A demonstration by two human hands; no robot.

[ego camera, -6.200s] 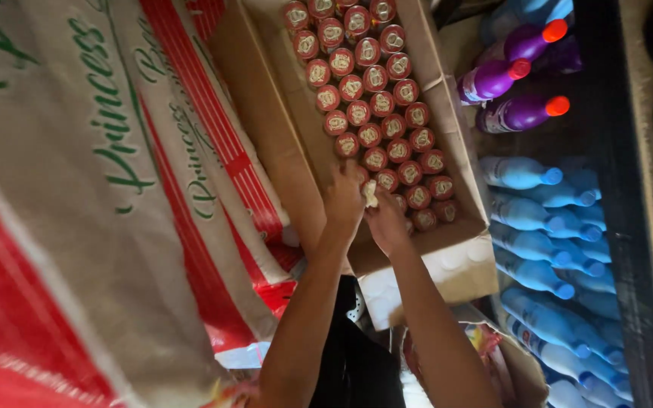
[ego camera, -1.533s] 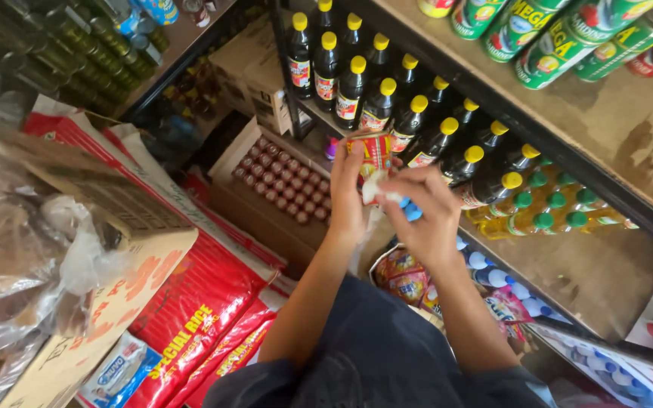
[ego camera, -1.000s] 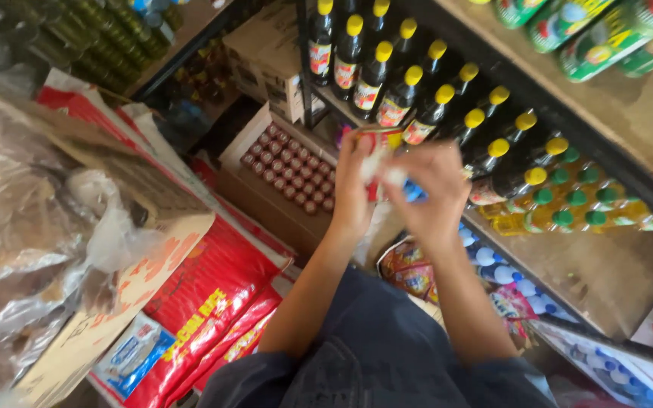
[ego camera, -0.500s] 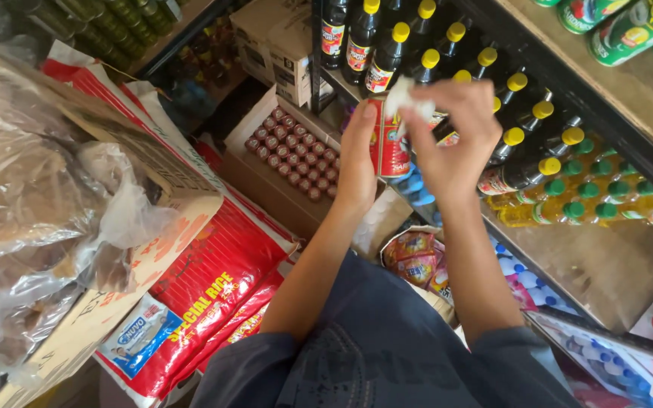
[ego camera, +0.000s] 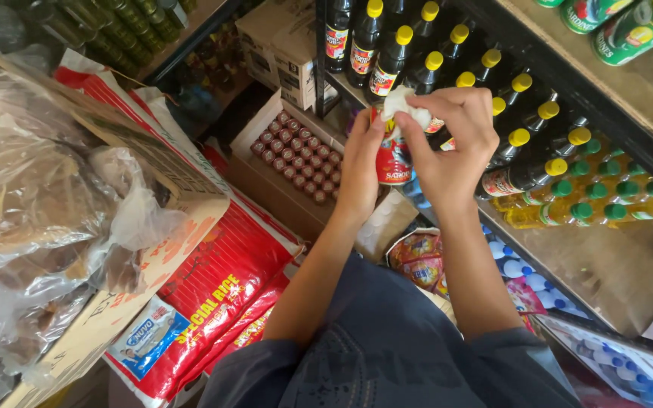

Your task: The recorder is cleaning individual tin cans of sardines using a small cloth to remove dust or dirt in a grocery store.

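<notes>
A small red can (ego camera: 393, 157) with a printed label is upright in my left hand (ego camera: 360, 168), which grips its left side. My right hand (ego camera: 447, 143) pinches a crumpled white cloth (ego camera: 402, 102) and presses it onto the can's top. Both hands are raised in front of a metal shelf (ego camera: 568, 98) lined with dark sauce bottles with yellow caps (ego camera: 432, 53).
Below sits an open cardboard box (ego camera: 262, 162) of several red-lidded cans. Red and white rice sacks (ego camera: 213, 279) and clear plastic bags (ego camera: 32, 219) lie at left. Green-capped oil bottles (ego camera: 606, 200) stand at right, snack packets (ego camera: 421, 261) and blue-capped bottles (ego camera: 519, 272) below.
Since lifting the can from the box, my hands have risen to shelf height. In the last second the white cloth has moved over the can's top.
</notes>
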